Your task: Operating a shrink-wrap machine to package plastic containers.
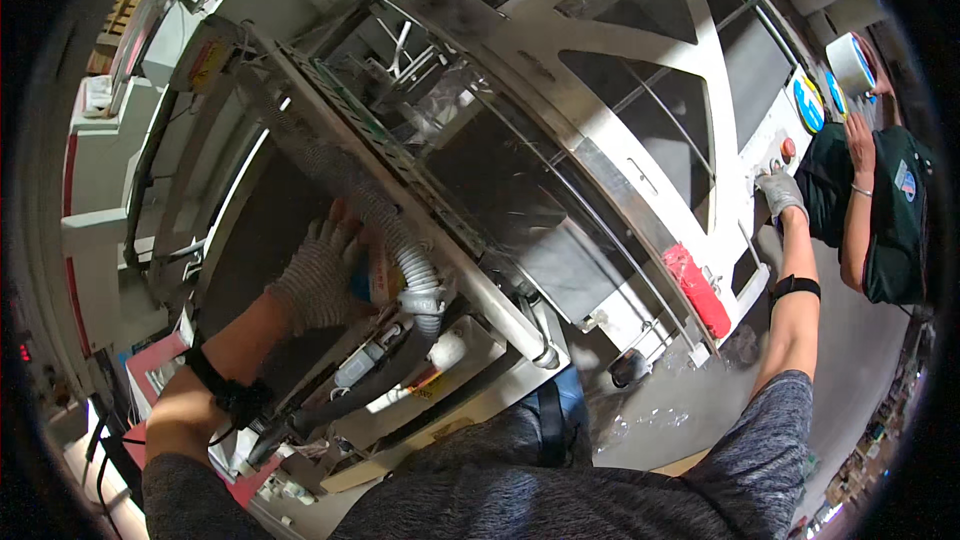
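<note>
My left hand (318, 280), in a pale knitted glove, reaches over the dark bed of the machine on the left. Its fingers and thumb curve around a blue-and-orange package (378, 278), which is partly hidden by the hand and shadow. A grey corrugated hose (410, 260) passes just right of it. At the far right, my right hand (782, 192), gloved too, rests its extended fingers on a white control panel (765, 145). A red push button (788, 148) sits just beyond those fingers, and nothing shows in that hand.
The hinged metal frame (625, 155) of the machine spans the middle, with a red wrapped grip (697, 290) at its near corner. Clear film (640, 420) hangs below it. On the right stands a co-worker in a dark top (895, 210), beside a white round container (848, 65).
</note>
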Motion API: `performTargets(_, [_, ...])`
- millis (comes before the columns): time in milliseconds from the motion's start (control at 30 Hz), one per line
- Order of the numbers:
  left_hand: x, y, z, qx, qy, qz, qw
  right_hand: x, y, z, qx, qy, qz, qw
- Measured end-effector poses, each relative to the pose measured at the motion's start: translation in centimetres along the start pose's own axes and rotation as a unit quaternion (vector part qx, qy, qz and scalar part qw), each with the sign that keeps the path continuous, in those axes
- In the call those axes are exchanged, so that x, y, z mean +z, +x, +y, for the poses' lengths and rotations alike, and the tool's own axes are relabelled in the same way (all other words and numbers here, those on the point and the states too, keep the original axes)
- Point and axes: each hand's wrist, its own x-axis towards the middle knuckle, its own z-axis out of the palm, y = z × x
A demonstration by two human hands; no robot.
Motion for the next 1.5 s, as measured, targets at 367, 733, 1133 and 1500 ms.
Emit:
performTargets(367, [4.0, 0.0, -3.3, 0.03, 0.044, 0.04, 0.998, -1.2, -0.1, -2.3, -0.096, -0.098, -0.069, 0.988])
performTargets(733, [4.7, -1.3, -4.0, 0.062, 0.004, 0.146, 0.987, 1.0, 3.2, 2.0, -0.141, -0.124, -0.127, 0.974])
performTargets(1133, [12.5, -9.3, -17.7, -0.21, -0.171, 0.32, 0.908, 3.1, 6.7, 7.1, -0.212, -0.206, -0.059, 0.954])
performTargets(1500, [6.7, -16.7, -17.1, -0.217, -0.757, 0.29, 0.544, 1.6, 3.4, 4.8, -0.067, 0.14, -0.097, 0.983])
